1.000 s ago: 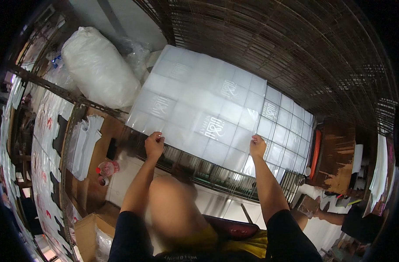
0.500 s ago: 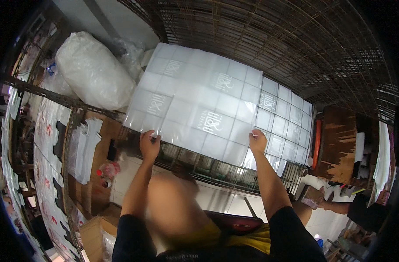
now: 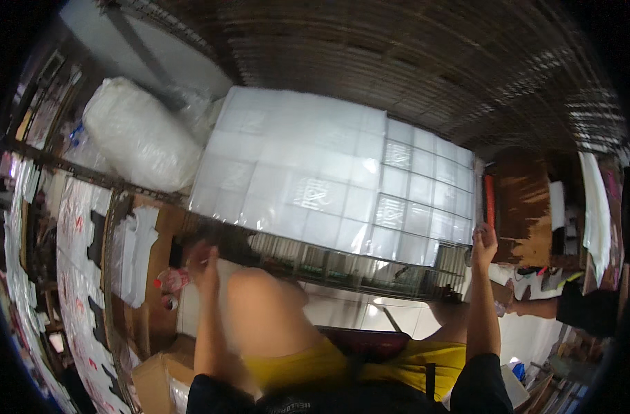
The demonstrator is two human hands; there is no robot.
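A clear plastic sheet with white printed marks lies flat over the left and middle of a wire rack. White squares show under it through the mesh. My left hand is off the sheet, below its near left corner; motion smears its fingers. At the rack's near right corner is my right hand, its fingers curled together. What they grip, if anything, is hidden.
A large bundle of translucent plastic stands at the far left. Wire mesh panels rise behind the rack. A bottle with a red cap is at left, above a cardboard box. Another person's arm reaches in at right.
Both hands have let go of the sheet's near edge. My left hand has moved left and toward me; my right hand has moved right to the rack's corner. The view has shifted slightly.
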